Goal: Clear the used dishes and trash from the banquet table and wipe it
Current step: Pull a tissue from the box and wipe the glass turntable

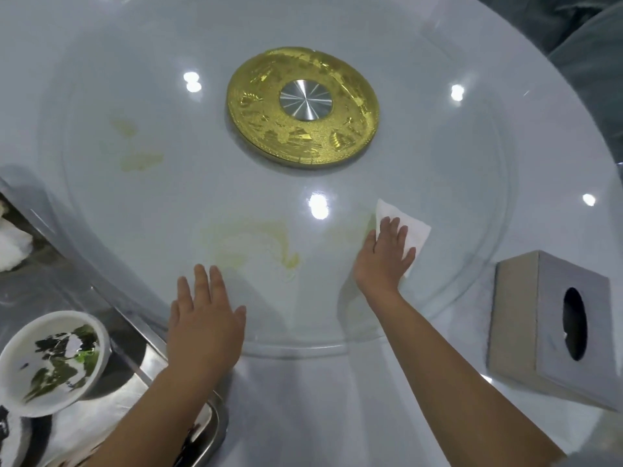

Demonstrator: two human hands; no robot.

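Observation:
My right hand (pixel 384 254) presses flat, fingers straight, on a white paper napkin (pixel 409 227) lying on the glass turntable (pixel 472 183) of the round white banquet table (pixel 303 399). My left hand (pixel 202 318) rests flat with spread fingers on the near rim of the glass. Yellowish smears (pixel 256 244) stain the glass between my hands, and another yellow stain (pixel 138 156) lies at the left. A used white bowl (pixel 50 362) with green leftovers sits on a steel cart (pixel 202 429) at the lower left.
A gold disc with a silver hub (pixel 303 106) marks the turntable's centre. A grey tissue box (pixel 553 328) stands on the table at the right. White crumpled material (pixel 10 247) lies on the cart at the far left. Dark chair backs (pixel 573 21) show at the top right.

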